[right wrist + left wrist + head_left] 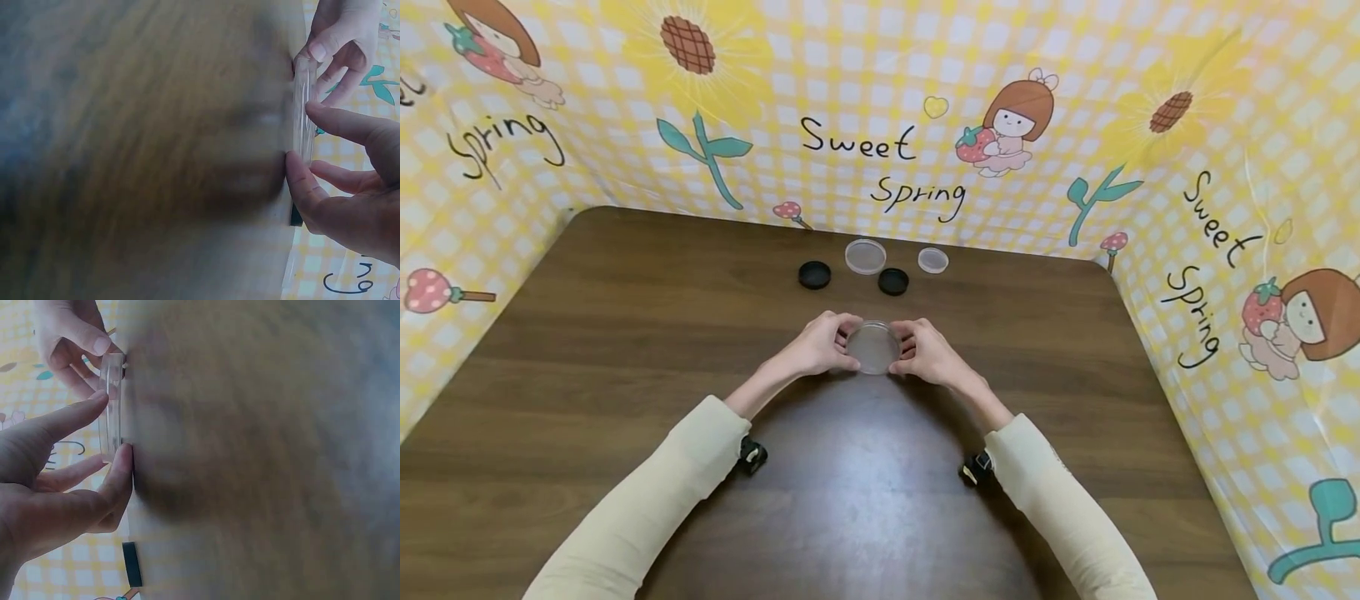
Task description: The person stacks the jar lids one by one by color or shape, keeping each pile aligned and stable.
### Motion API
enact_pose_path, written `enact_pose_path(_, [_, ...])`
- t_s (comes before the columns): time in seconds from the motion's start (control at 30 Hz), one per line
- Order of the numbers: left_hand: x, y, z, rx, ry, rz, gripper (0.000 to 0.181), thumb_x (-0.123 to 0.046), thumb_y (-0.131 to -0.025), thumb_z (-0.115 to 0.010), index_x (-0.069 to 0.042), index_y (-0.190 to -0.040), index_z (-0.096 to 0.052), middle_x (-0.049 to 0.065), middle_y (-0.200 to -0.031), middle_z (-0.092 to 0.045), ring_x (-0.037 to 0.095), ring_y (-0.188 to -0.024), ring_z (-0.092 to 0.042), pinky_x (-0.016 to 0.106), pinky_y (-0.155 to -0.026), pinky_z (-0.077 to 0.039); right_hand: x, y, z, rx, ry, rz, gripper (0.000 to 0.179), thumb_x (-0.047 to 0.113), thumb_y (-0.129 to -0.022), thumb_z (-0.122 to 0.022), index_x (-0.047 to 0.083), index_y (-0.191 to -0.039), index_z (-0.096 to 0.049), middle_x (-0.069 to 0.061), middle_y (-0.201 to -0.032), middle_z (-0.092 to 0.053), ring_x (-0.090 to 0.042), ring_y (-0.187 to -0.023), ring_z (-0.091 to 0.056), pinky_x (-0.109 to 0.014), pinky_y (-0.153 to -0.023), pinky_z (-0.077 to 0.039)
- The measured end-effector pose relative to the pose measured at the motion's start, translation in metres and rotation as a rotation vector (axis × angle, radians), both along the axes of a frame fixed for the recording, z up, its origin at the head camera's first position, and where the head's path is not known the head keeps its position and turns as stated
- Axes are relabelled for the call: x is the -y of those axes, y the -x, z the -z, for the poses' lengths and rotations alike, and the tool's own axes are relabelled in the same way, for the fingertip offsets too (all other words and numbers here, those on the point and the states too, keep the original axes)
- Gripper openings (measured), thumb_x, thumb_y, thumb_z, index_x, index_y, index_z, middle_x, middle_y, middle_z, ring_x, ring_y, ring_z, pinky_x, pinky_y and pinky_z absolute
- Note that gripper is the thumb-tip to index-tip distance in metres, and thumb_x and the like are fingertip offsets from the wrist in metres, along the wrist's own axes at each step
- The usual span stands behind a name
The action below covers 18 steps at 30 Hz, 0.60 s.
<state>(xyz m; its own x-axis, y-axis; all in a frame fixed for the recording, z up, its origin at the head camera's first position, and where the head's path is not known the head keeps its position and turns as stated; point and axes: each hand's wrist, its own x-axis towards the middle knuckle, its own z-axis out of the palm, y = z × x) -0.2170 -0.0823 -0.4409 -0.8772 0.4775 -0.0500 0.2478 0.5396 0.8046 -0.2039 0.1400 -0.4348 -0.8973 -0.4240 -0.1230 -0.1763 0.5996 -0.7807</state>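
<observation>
A clear, shallow round dish (873, 348), like a petri dish, lies flat at the middle of the table between both hands. My left hand (825, 344) holds its left edge, thumb at the near side and fingers round the far side. On the opposite edge, my right hand (929, 353) grips it the same way. Seen edge-on in the left wrist view, the dish (111, 406) shows a double rim, with the left thumb and fingertips on it. The right wrist view has the dish (304, 112) upright in frame, right fingertips at its rim.
Behind the hands stand a black round dish (814, 275), another black round dish (893, 282), a larger clear dish (866, 257) and a smaller clear dish (933, 261). A yellow checked cloth (850, 100) walls the back and sides of the brown wooden table (625, 333).
</observation>
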Motion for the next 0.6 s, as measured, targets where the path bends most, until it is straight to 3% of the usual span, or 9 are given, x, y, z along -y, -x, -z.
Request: enact_pose_path(0.6, [-0.0025, -0.0039, 0.0031, 0.02, -0.01, -0.01, 0.067, -0.002, -0.068, -0.086, 0.005, -0.127, -0.055, 0.02, -0.108, -0.053, 0.027, -0.092, -0.061, 0.03, -0.082, -0.052, -0.0043, -0.0054, -0.0001, -0.018, -0.007, -0.027, 0.066, -0.002, -0.076, -0.078, -0.009, -0.134, -0.047, -0.024, -0.122, -0.045, -0.031, -0.101, -0.059, -0.029, -0.083, -0.052])
